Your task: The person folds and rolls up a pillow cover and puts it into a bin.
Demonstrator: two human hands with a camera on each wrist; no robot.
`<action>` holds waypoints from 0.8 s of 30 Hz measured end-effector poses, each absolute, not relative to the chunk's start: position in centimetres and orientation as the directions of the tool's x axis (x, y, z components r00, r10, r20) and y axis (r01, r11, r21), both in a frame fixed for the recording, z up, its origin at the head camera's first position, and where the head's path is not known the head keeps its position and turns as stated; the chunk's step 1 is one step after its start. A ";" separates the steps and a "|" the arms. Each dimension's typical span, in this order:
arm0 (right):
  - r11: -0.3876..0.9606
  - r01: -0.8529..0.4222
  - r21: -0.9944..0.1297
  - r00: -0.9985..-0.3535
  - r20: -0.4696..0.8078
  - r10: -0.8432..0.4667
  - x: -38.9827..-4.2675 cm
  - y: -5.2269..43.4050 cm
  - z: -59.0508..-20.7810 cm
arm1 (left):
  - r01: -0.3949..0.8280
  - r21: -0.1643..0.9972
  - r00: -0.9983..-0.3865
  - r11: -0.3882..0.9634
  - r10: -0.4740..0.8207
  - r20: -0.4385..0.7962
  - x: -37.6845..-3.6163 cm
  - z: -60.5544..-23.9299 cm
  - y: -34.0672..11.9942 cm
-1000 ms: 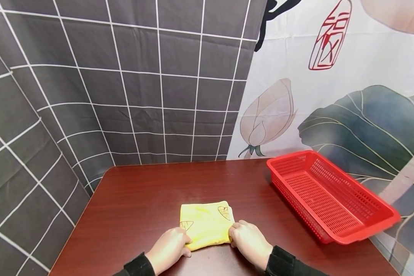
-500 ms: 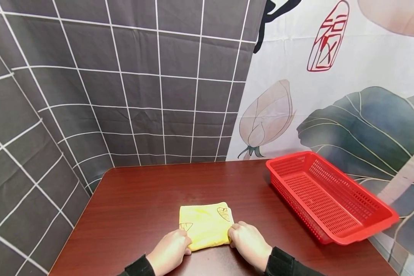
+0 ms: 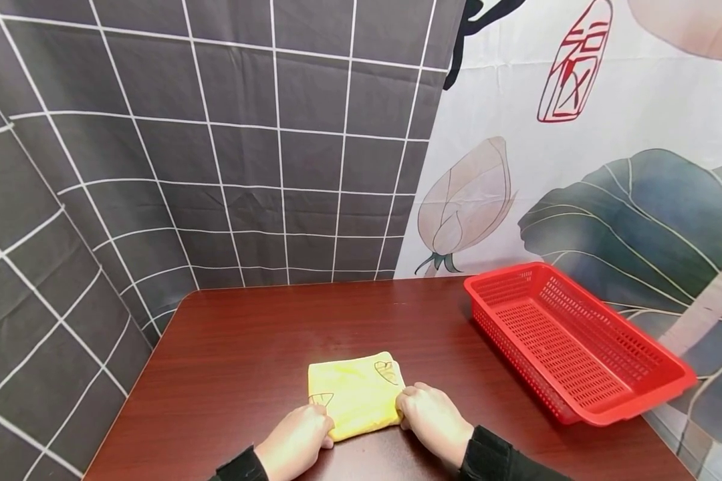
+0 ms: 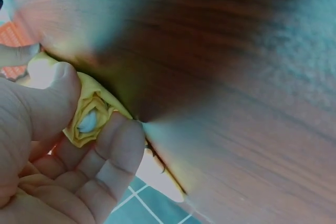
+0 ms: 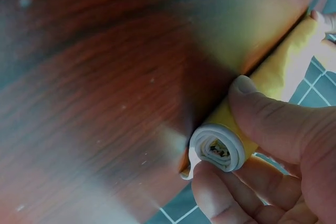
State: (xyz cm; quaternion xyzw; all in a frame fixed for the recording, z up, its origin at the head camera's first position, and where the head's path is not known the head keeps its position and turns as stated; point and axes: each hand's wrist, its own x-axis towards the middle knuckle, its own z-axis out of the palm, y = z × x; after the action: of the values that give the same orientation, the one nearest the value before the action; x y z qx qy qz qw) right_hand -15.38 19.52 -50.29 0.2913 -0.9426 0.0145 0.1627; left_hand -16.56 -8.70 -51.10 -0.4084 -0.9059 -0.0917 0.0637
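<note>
A yellow cloth [image 3: 355, 391] with brown line drawings lies on the table in front of me, flat at its far part and rolled along its near edge. My left hand [image 3: 299, 435] grips the left end of the roll between thumb and fingers. At the other end, my right hand [image 3: 433, 421] pinches the roll. In the right wrist view the rolled end [image 5: 218, 148] shows a tight spiral with white edging, the thumb on top and fingers beneath. The left wrist view shows a looser, crumpled end [image 4: 94, 111] with a bit of white inside.
A red perforated plastic basket [image 3: 577, 341] stands at the right side of the reddish-brown wooden table [image 3: 247, 334]. A grey gridded curtain [image 3: 247, 153] hangs behind and to the left. To the right hangs a white sheet [image 3: 517, 87] printed with lotus.
The cloth has shifted slightly left, its far left corner a little nearer to me. Both hands keep their hold on the roll and have barely moved.
</note>
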 end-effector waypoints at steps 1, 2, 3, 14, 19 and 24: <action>0.829 -0.555 0.066 -0.777 0.314 -0.545 -15.4 19.5 -50.3 | 0.751 0.119 -0.659 0.649 0.728 0.190 -16.6 -51.1 -8.7; 0.828 -0.556 0.064 -0.777 0.313 -0.546 -15.4 19.5 -50.3 | 0.751 0.126 -0.660 0.648 0.728 0.188 -16.6 -51.0 -8.8; 0.828 -0.557 0.062 -0.778 0.310 -0.546 -15.4 19.5 -50.3 | 0.751 0.134 -0.660 0.647 0.728 0.184 -16.6 -51.0 -8.8; 0.829 -0.557 0.057 -0.774 0.327 -0.542 -15.5 19.3 -50.3 | 0.689 0.294 -0.712 0.662 0.694 0.106 -17.7 -50.6 -9.0; 0.833 -0.552 0.033 -0.782 0.328 -0.531 -15.5 19.2 -50.5 | 0.669 0.391 -0.716 0.632 0.690 0.108 -19.7 -53.0 -9.5; 0.833 -0.552 0.030 -0.775 0.350 -0.526 -15.5 19.3 -50.6 | 0.600 0.461 -0.762 0.654 0.643 0.078 -21.5 -55.7 -9.9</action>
State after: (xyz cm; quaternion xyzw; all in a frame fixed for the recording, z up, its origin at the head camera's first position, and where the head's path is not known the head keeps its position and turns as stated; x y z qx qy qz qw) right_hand -15.49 19.27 -50.59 0.2863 -0.9413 0.0371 0.1749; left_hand -21.55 -9.89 -55.72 -0.3420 -0.9083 -0.2366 -0.0460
